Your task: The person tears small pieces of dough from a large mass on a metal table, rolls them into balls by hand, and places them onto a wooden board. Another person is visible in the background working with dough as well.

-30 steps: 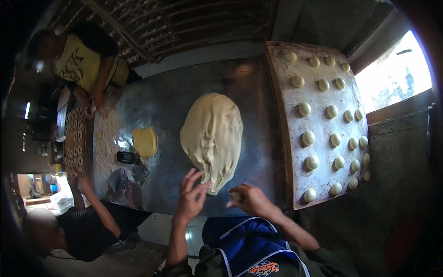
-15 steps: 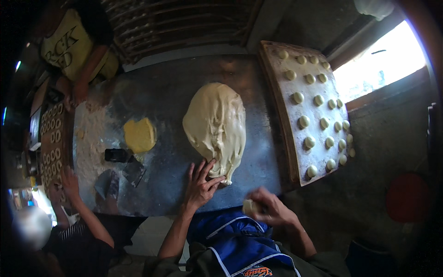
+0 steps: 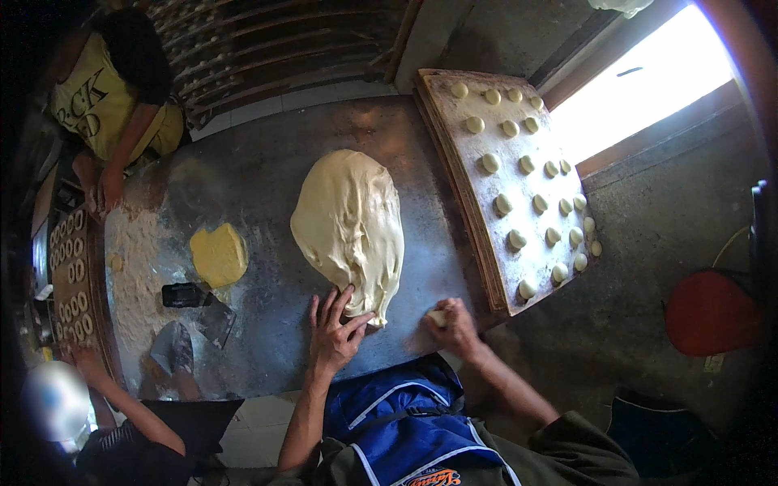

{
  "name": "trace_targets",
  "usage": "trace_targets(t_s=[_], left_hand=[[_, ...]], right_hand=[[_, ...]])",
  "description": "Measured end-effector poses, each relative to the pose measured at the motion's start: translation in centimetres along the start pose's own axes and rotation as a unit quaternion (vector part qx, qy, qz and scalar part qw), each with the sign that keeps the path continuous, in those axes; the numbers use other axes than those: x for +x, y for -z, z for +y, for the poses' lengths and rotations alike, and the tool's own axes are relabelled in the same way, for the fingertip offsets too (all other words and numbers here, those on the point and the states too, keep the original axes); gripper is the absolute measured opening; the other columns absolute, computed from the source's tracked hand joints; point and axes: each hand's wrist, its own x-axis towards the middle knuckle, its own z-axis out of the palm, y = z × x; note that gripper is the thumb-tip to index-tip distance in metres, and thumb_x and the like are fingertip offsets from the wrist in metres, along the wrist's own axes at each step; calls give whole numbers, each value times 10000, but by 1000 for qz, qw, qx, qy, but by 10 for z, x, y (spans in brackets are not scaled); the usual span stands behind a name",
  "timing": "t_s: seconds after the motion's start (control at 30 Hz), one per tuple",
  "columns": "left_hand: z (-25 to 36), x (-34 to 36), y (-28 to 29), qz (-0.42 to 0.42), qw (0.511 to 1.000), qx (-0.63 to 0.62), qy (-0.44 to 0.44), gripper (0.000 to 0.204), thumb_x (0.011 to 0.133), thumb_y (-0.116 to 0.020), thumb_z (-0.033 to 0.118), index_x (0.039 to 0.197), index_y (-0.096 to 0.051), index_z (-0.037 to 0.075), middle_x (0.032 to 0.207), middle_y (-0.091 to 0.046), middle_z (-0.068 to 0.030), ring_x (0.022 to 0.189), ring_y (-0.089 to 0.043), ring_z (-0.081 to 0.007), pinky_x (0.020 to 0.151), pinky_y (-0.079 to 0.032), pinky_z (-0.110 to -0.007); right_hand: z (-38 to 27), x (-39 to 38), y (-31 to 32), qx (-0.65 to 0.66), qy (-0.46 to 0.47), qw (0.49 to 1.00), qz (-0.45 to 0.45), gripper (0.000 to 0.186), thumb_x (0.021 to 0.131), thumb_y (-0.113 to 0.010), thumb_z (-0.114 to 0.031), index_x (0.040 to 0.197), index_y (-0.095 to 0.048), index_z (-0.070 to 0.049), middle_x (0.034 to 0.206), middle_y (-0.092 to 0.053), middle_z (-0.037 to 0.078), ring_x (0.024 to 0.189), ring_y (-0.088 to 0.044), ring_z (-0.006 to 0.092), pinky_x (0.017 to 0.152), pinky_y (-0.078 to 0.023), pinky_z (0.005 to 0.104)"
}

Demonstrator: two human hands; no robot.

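Observation:
A big, pale, glossy mass of dough [image 3: 348,211] lies on the dark worktop in front of me, its creased tail toward me. My left hand [image 3: 331,334] rests against that near end, fingers spread, with thumb and fingertips touching the dough. To its right, my right hand [image 3: 455,328] is closed around a small piece of dough [image 3: 438,317], low at the near right of the worktop. Part of the piece is hidden by the fingers.
Right of the worktop [image 3: 267,162], a floured board [image 3: 512,182] carries rows of dough balls. Left lie a yellow block [image 3: 219,255], a black container [image 3: 183,295] and a scraper [image 3: 217,321]. Two people stand at the left, by a tray [image 3: 67,279] of ring-shaped dough.
My right hand has moved from over my apron, away from me to the worktop's near right, with the dough piece. My left hand stays at the big dough. The view has shifted slightly.

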Motion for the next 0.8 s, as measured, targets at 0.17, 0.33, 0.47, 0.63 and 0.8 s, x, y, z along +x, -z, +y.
trace_targets(t_s=[0.17,0.33,0.47,0.63,0.8], left_hand=[[1,1,-3,15,1000,7,-6,296,847,-721,211,1123,-774,305,1518,-467,-63,1405,-411,-341,1201,-208,-613],[-1,-1,-1,12,1000,0,3,295,821,-741,205,1098,-780,299,1510,-476,-51,1397,-421,-330,1207,-206,-593],[1,3,-1,14,1000,3,-2,301,836,-724,203,1116,-776,298,1509,-477,-54,1403,-417,-333,1203,-208,-608],[2,1,0,12,1000,1,4,300,838,-715,196,1116,-779,290,1503,-482,-61,1399,-424,-336,1204,-203,-612],[5,3,-2,17,1000,8,0,283,831,-727,191,1092,-785,288,1494,-490,-62,1395,-429,-331,1200,-218,-607]], right_hand=[[-21,97,3,-145,-20,987,68,561,762,-824,-308,1085,-482,-1,1035,-492,201,880,-496,389,782,-405,526],[-17,4,-6,2,84,996,9,323,775,-729,-48,977,-478,-25,838,-477,169,782,-489,356,684,-382,477],[-6,75,12,-152,14,981,116,293,840,-690,-177,931,-471,-6,883,-486,191,835,-490,372,748,-400,495],[-24,11,-15,12,17,997,69,277,799,-734,-66,903,-485,-5,857,-487,187,785,-494,382,688,-403,489],[-5,59,11,-150,-55,983,90,504,843,-723,-132,1188,-445,107,916,-540,201,842,-550,388,773,-461,514]])
